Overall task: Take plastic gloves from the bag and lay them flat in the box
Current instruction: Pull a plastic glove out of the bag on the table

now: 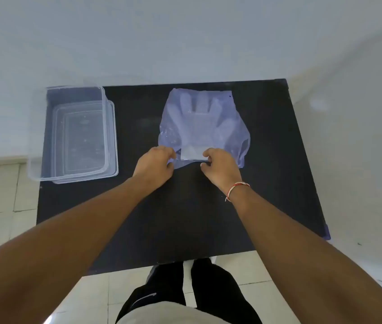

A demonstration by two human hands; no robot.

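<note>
A translucent bluish plastic bag (234, 127) lies on the black table (185, 218), slightly right of centre. Through it show pale plastic gloves (199, 118), fingers pointing away from me. My left hand (155, 167) pinches the bag's near open edge on the left. My right hand (220, 169), with a red-and-white thread on its wrist, pinches the same edge on the right. A clear, empty plastic box (45, 136) stands at the table's back left.
The box rests on what looks like its clear lid (113, 136). A white wall rises behind the table. Pale floor tiles surround it, and my legs in dark trousers stand at the near edge.
</note>
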